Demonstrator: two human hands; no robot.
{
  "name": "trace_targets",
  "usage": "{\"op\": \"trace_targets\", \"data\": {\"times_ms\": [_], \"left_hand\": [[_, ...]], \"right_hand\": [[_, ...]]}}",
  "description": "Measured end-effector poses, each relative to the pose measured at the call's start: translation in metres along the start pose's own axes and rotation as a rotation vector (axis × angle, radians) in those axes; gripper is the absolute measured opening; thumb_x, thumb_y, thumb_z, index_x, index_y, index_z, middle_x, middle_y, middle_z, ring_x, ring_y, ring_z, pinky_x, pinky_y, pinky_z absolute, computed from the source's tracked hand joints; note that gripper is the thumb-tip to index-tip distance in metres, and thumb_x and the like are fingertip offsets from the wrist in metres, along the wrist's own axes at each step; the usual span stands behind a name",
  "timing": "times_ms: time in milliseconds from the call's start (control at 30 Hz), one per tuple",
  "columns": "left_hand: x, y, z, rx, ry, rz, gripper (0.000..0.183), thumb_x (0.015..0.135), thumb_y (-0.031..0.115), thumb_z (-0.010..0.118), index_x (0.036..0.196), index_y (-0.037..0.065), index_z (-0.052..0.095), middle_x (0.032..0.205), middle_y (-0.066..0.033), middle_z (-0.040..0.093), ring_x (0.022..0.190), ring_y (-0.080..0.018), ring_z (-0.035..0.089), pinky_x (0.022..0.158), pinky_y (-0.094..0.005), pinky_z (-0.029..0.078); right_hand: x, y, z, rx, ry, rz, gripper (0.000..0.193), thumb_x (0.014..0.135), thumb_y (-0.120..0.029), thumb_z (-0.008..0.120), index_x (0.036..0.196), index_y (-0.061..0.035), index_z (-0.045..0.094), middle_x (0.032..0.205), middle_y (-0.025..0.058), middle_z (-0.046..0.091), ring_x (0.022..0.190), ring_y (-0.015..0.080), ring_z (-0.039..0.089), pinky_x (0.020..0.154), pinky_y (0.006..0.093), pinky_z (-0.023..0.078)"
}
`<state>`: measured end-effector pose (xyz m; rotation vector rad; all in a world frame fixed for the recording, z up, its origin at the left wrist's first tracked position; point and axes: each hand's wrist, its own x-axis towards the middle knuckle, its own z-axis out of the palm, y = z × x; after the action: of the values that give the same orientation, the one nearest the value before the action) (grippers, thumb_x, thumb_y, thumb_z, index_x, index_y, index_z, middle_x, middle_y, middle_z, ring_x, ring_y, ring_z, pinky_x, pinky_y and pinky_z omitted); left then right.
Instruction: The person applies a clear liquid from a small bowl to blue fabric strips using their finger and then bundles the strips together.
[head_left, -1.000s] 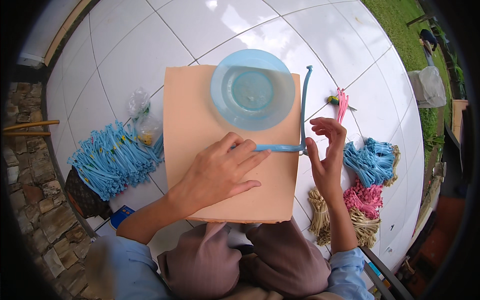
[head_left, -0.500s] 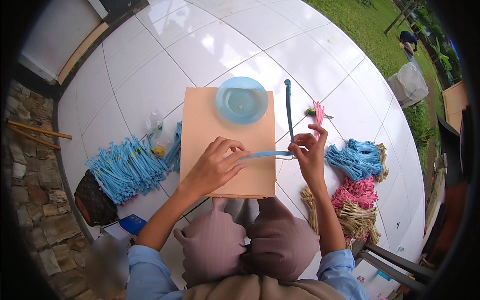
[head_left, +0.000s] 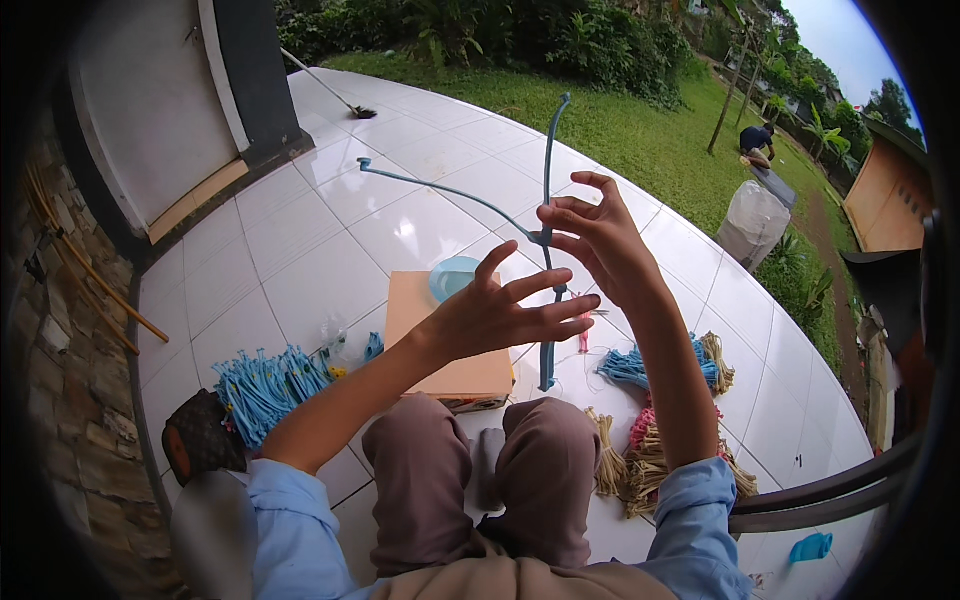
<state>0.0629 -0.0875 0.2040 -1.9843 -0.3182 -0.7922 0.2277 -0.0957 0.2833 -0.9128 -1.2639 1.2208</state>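
Observation:
My right hand is raised, pinching narrow blue fabric strips where they meet. One strip reaches left with a knobbed end, one stands upward, and one hangs downward. Beside it, my left hand has its fingers spread, crossing in front of the hanging strip; whether they touch it is hard to tell. Below the hands, a tan board lies before my knees, with a translucent blue dish on its far part.
Bundled blue strips lie at left beside a dark brown bag. More blue bundles and beige bundles lie at right, near a dark rail. Beyond the white tiles, a person crouches on grass near a white sack.
Both hands have risen from the board, with the strips lifted in my right hand. My left hand has let go of the sideways strip and spread its fingers. The view has tilted up.

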Motion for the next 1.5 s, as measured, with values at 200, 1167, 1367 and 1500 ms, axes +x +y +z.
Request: {"op": "trace_targets", "data": {"times_ms": [200,1167,1367,1500], "left_hand": [[0.040,-0.043,-0.016,-0.398,0.031,-0.096,0.021,0.074,0.026,0.067,0.076,0.012,0.051,0.084,-0.0009,0.053,0.093,-0.0175,0.054,0.099,-0.0421,0.035],[-0.014,0.063,-0.033,-0.884,0.198,-1.321,0.036,0.096,0.029,0.035,0.119,0.003,0.045,0.110,-0.0115,0.047,0.102,-0.0201,0.043,0.093,-0.0340,0.031],[-0.036,-0.020,-0.046,-0.697,0.634,-1.344,0.028,0.096,0.025,0.039,0.107,0.000,0.046,0.106,-0.0109,0.048,0.100,-0.0195,0.046,0.090,-0.0337,0.036],[-0.028,-0.034,-0.024,-0.805,0.138,-0.974,0.013,0.087,0.008,0.052,0.099,0.003,0.052,0.100,-0.0100,0.052,0.101,-0.0217,0.050,0.091,-0.0336,0.039]], "right_hand": [[0.003,0.009,-0.033,-0.134,-0.128,-0.115,0.052,0.091,-0.030,0.057,0.126,-0.0005,0.033,0.112,0.0188,0.054,0.106,0.0227,0.055,0.093,0.0342,0.046],[-0.040,0.083,-0.005,-0.078,0.303,-0.174,0.035,0.099,-0.024,0.039,0.125,-0.0048,0.052,0.060,-0.0061,0.034,0.052,0.0029,0.032,0.047,0.0195,0.026],[0.011,0.043,-0.055,-0.446,-0.097,0.129,0.059,0.088,-0.025,0.061,0.140,-0.0138,0.035,0.062,-0.0073,0.040,0.054,0.0030,0.034,0.048,0.0196,0.029],[0.028,0.073,-0.077,-0.545,-0.308,0.342,0.069,0.085,-0.024,0.066,0.142,-0.0165,0.030,0.068,-0.0051,0.051,0.058,0.0034,0.039,0.051,0.0194,0.035]]}}
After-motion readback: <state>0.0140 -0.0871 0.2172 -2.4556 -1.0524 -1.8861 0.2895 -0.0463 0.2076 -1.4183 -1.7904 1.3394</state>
